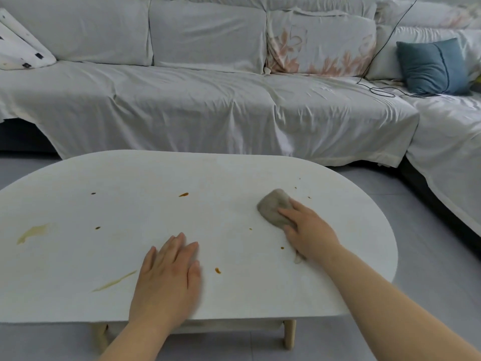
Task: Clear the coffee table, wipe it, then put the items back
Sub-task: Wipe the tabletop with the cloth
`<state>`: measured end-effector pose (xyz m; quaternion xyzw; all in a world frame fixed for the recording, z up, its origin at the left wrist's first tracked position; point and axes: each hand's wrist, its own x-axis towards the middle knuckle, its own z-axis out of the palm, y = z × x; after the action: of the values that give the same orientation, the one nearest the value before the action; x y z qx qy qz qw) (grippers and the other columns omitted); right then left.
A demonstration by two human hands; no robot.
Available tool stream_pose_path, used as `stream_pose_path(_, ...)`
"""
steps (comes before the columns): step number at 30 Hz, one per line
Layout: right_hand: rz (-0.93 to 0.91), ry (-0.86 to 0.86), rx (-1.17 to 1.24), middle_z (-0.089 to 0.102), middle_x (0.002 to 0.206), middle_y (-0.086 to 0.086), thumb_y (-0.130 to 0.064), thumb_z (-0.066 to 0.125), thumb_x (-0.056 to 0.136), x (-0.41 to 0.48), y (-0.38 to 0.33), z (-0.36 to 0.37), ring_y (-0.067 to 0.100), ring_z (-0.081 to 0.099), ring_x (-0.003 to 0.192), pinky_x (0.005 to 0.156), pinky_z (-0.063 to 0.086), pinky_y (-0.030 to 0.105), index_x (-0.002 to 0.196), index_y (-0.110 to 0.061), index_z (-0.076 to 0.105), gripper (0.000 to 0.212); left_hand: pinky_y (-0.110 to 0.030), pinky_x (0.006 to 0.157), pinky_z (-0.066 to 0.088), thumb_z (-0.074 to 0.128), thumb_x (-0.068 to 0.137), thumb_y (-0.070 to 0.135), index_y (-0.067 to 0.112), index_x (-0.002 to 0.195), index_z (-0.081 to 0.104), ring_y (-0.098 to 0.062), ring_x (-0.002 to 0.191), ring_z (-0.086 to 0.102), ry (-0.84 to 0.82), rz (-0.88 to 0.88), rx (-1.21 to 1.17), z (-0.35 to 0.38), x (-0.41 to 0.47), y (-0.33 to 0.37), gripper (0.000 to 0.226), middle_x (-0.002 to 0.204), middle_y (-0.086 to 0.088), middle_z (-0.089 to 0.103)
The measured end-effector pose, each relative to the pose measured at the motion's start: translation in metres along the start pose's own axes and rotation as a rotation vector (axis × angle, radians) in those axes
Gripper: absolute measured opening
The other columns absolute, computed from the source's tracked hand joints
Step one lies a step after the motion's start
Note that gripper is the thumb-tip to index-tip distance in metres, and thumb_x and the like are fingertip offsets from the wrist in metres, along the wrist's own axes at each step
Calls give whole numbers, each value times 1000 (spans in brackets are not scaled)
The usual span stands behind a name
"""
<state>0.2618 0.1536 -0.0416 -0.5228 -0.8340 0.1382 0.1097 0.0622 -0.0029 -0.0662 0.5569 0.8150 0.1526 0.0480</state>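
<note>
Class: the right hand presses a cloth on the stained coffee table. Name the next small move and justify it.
Probably slide the cloth under the right hand toward the near brown spot, since spots lie close around it while the left hand braces flat on the table.

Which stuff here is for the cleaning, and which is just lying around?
For the cleaning:
- white oval coffee table
- grey cloth under the right hand
- brown and yellowish spills
- left hand, flat on the table

Just lying around:
- sheet-covered sofa
- blue cushion
- thin black cable
</note>
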Motion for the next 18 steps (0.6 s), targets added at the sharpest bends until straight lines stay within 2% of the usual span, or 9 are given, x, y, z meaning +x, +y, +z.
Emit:
stream_pose_path(2,77,77,-49,35,149,-3,-18,44,90,17,22,-11,24,39,130,103,33,31,132,-28,46,43,-28,114,-7,12,91,38,33,139,15,-4,141,-1,9,4,7,2,1,-2,49,155,11,7)
stream_pose_path(4,282,148,-123,39,145,5,-18,41,91,31,56,-27,32,41,125,102,34,38,132,-23,45,41,-26,113,-9,-3,79,47,34,139,16,-2,141,-1,8,1,-3,3,1,-2,64,154,13,8)
stream_pose_path(7,575,139,-101,27,149,15,-18,36,93,57,80,-38,41,32,128,105,30,44,136,-13,37,44,-24,111,-11,-18,58,49,35,138,17,-1,140,-1,0,-19,-5,3,1,-3,89,154,15,7)
stream_pose_path(9,615,148,-88,25,148,20,-13,38,89,80,67,-31,42,32,128,106,30,44,134,-6,35,45,-24,111,-11,-18,57,49,35,138,19,0,140,-1,4,-22,-16,3,1,-3,90,154,15,9)
stream_pose_path(11,537,183,-58,32,143,23,-9,42,87,105,39,-16,41,36,128,106,32,43,133,-1,34,47,-23,110,-11,-16,59,50,34,137,22,-1,140,2,5,-18,-30,1,0,-2,89,153,14,12)
stream_pose_path(13,359,162,5,39,139,22,-7,43,85,125,-2,3,38,41,126,104,35,39,132,-2,35,48,-23,110,-10,-14,63,50,35,137,24,0,140,3,5,-28,-53,-1,0,-1,84,153,15,13)
stream_pose_path(16,-7,73,113,53,131,14,-12,48,85,134,-63,25,33,49,118,97,39,35,121,-12,53,37,-22,108,-11,2,76,46,37,135,28,2,139,6,36,-27,-60,-3,1,-1,65,152,17,16)
stream_pose_path(18,-158,28,124,52,135,5,-21,50,87,133,-77,29,28,47,121,99,37,34,119,-18,58,33,-23,109,-7,12,82,43,35,130,36,-1,138,15,43,-5,-47,-6,3,-1,55,149,15,26)
